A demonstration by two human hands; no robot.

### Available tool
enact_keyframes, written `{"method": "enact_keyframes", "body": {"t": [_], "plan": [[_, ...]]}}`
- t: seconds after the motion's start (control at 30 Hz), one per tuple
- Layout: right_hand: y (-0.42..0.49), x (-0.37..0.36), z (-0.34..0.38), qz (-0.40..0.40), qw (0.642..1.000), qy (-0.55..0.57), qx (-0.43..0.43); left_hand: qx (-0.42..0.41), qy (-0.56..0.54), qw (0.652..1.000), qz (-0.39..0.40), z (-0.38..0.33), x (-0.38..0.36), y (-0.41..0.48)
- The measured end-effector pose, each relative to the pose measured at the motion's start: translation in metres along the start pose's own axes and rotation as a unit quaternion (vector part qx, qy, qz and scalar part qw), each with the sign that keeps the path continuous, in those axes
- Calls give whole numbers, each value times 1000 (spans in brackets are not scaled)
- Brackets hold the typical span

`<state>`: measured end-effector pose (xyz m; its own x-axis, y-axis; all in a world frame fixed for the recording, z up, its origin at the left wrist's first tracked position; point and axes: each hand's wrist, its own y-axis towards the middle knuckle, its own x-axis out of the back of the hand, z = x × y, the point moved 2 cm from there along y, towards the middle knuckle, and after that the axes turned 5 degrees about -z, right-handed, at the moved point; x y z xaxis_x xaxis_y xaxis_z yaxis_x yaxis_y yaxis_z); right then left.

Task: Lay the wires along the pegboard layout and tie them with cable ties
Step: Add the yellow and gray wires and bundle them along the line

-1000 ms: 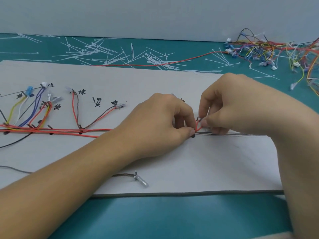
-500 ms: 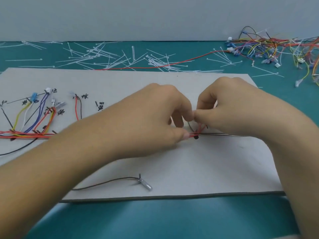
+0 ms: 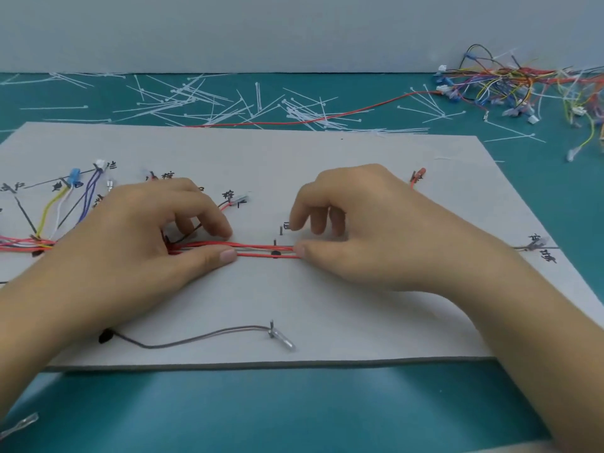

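A grey layout board (image 3: 327, 305) lies on the teal table, marked with handwritten labels and small pegs. A bundle of red and grey wires (image 3: 261, 250) runs left to right along its middle line. My left hand (image 3: 147, 237) pinches the bundle between thumb and fingers at its left part. My right hand (image 3: 366, 230) pinches the same bundle a little to the right, beside a peg (image 3: 275, 242). Coloured branch wires (image 3: 65, 204) fan out at the board's left. A loose grey wire with a metal terminal (image 3: 228, 331) lies near the front edge.
Many white cable ties (image 3: 212, 103) are scattered on the table behind the board. A tangled heap of coloured wires (image 3: 523, 83) sits at the back right, and a long red wire (image 3: 327, 117) trails from it. A grey wall closes the back.
My hands were together at one spot on the bundle; they have now moved apart along it, uncovering a stretch of red wires between them. The camera view has shifted closer.
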<state>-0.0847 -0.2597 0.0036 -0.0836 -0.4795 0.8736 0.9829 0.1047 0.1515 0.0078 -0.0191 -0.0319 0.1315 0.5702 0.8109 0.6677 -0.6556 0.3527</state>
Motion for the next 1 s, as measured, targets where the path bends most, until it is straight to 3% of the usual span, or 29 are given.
{"method": "enact_keyframes", "body": {"t": [0.2, 0.53, 0.8, 1.0], "plan": [[2, -16, 27, -43, 998, 0, 38, 7, -41, 999, -18, 33, 10, -6], [9, -31, 37, -22, 998, -58, -6, 1, -38, 999, -39, 62, 4, -17], [12, -22, 34, 8, 996, -67, -54, 14, -22, 994, -107, 7, -6, -16], [-1, 6, 7, 21, 985, -108, -133, 56, -58, 993, -86, -51, -26, 3]]}}
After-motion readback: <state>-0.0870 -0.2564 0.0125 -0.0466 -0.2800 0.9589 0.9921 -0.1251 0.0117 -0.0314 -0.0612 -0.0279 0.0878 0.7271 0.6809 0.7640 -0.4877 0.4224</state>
